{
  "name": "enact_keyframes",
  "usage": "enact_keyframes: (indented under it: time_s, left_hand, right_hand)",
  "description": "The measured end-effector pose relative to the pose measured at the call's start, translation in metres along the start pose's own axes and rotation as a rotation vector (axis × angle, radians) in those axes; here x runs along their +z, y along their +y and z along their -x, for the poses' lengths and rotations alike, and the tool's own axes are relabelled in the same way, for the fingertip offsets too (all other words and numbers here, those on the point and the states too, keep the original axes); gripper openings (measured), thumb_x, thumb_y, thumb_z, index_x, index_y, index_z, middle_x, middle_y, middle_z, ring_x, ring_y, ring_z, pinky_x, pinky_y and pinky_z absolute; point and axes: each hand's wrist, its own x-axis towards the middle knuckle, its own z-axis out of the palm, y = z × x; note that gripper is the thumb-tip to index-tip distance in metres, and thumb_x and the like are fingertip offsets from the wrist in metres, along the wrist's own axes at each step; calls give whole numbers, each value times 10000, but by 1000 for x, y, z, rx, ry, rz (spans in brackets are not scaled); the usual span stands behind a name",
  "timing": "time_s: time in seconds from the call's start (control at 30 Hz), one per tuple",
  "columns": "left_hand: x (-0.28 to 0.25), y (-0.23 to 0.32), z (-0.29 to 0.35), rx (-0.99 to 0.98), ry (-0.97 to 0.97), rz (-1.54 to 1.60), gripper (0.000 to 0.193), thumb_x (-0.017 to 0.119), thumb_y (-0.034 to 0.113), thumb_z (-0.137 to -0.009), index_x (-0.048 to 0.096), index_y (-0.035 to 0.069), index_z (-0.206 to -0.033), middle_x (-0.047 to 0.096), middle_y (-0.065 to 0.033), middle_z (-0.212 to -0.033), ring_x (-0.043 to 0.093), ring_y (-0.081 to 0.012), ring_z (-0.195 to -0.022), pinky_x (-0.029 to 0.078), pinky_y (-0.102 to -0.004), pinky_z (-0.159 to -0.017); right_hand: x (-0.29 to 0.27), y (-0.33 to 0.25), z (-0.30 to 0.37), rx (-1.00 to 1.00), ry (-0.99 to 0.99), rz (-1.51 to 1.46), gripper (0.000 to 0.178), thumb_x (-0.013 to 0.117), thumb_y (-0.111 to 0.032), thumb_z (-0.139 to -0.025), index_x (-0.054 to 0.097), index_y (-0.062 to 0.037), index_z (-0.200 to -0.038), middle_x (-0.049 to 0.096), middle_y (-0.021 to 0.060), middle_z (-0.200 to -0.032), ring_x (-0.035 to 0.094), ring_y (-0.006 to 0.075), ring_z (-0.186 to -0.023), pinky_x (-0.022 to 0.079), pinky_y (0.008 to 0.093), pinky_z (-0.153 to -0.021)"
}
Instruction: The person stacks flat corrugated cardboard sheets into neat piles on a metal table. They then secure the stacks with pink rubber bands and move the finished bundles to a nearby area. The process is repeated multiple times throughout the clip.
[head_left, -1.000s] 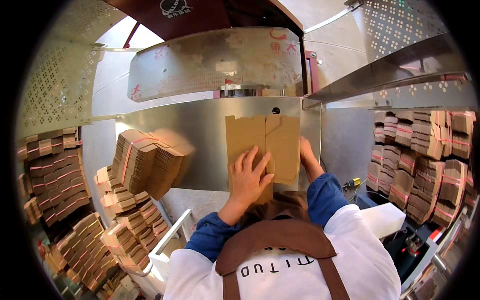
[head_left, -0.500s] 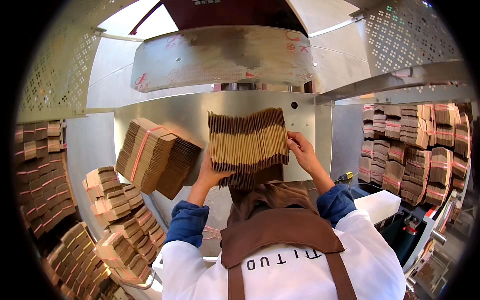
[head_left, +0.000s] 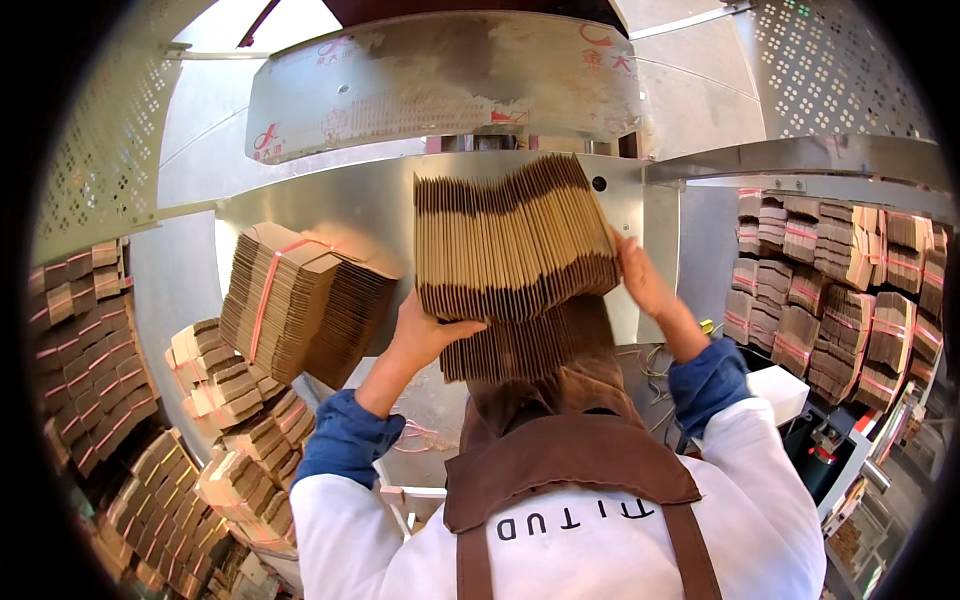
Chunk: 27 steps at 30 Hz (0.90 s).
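Observation:
Between my two hands is a thick row of folded brown cardboard pieces (head_left: 510,235), standing on edge with dark bands along both ends. My left hand (head_left: 425,335) grips its near left corner, thumb lying along the near edge. Against the right end press the fingers of my right hand (head_left: 643,280), partly hidden by the cardboard. The row leans up at its right side. Directly below it, close to my apron, sits a darker row of cardboard edges (head_left: 535,345). To the left lies a cardboard bundle (head_left: 290,305) tied with a pink strap.
A metal table (head_left: 390,180) is under the work, with a film-covered metal panel (head_left: 440,85) behind it. Tied cardboard bundles are stacked at the left (head_left: 85,350) and the right (head_left: 845,300). A perforated guard (head_left: 840,70) and a metal bar (head_left: 800,160) flank the right side.
The cardboard row looks larger and spread wider, its right end now raised. My right hand has moved to the right with it, and my left hand has shifted slightly.

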Motion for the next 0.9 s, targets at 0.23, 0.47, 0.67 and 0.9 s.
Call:
enact_keyframes:
  time_s: [0.23,0.47,0.67,0.9]
  left_hand:
    - [-6,89,-33,-288,-331,305,550,759,279,-824,556,1,-1252,632,-66,-1173,597,-173,-1076,488,-329,-899]
    - [16,13,-96,-818,-456,346,447,691,383,-881,613,46,-1164,682,-49,-1065,665,-145,-932,545,-303,-806]
    - [19,19,-97,-784,-438,296,481,702,360,-875,587,32,-1209,667,-64,-1111,652,-161,-973,532,-319,-843]
    - [37,64,-76,-247,-200,162,514,781,183,-793,578,2,-1229,665,-69,-1090,636,-193,-970,509,-354,-877]
  right_hand:
    - [-78,10,-13,281,-233,-85,927,307,-786,-867,458,-28,-1377,636,136,-1110,636,223,-768,536,316,-625]
    - [-50,63,-31,419,-246,135,779,430,-690,-898,548,-4,-1245,657,125,-943,644,220,-784,558,332,-610]
    - [-58,54,-37,372,-283,124,648,492,-574,-936,582,19,-1180,649,119,-946,601,197,-858,499,326,-736]
    - [-66,27,-11,4,-47,0,723,706,-393,-849,418,-31,-1405,671,119,-1044,620,177,-856,501,305,-811]
